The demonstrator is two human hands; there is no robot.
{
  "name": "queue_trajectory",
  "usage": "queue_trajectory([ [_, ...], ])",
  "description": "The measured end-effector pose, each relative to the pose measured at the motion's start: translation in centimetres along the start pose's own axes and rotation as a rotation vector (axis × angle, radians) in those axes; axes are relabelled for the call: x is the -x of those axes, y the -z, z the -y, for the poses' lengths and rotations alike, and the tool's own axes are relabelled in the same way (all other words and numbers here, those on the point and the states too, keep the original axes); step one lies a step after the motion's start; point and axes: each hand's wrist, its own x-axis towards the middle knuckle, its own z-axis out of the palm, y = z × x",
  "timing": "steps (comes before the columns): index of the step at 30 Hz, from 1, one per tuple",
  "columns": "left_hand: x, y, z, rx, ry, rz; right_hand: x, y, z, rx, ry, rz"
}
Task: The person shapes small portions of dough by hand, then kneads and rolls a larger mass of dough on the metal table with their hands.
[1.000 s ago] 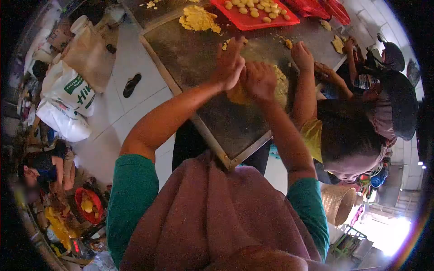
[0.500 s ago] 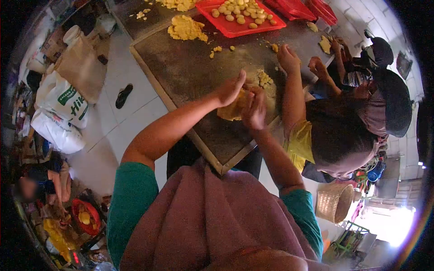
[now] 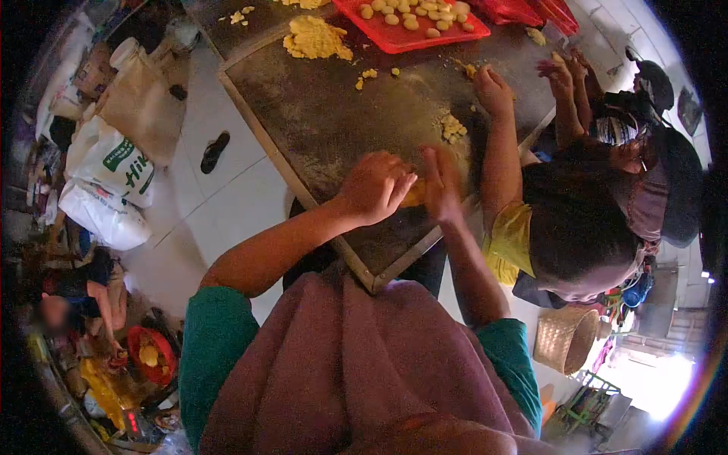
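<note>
My left hand is held over the near corner of the table, its fingers curled inward; whatever may lie in them is hidden. Close to its right, my right hand is upright with fingers stretched and blurred by motion. Behind and between the two hands shows part of a yellow dough lump on the tabletop. Small dough crumbs lie just beyond my right hand. Further off are a flattened mass of yellow dough and a red tray with several pale dough balls.
The dark table has a raised light edge strip. At the right, a co-worker in a yellow sleeve reaches a hand over it. White sacks and a sandal are on the floor at left; a woven basket stands at right.
My left hand has gone from stretched fingers to curled ones and come nearer to me. My right hand has straightened upward. The view has shifted slightly; the co-worker's hand remains near the crumbs.
</note>
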Motion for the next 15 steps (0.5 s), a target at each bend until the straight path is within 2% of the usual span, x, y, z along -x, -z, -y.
queue_trajectory([
  [1,0.1,0.2,-0.1,0.013,-0.006,-0.029,-0.4,-0.4,-0.3,-0.069,-0.117,0.108],
  [3,-0.1,1.3,-0.3,-0.07,0.043,0.089,-0.9,-0.5,-0.3,-0.328,-0.49,0.361],
  [6,-1.9,3.4,-2.1,-0.132,0.211,0.202,-2.0,-0.5,3.0,0.054,-0.224,0.391],
  [9,-1.5,3.1,-1.2,-0.183,0.345,0.264,-2.9,-1.6,2.6,0.034,-0.117,0.492],
  [10,-1.2,3.0,-1.0,-0.148,0.388,0.276,-3.0,-1.5,2.8,-0.124,-0.225,0.531],
  [11,-1.0,2.9,-0.7,-0.116,0.424,0.289,-2.6,-1.8,2.6,-0.109,-0.186,0.538],
  [13,0.0,2.7,-0.5,-0.235,0.296,0.273,-0.9,-3.0,1.7,-0.073,-0.111,0.542],
  [15,1.7,2.2,0.1,-0.362,0.222,0.197,0.6,-4.9,2.3,0.057,0.022,0.424],
])
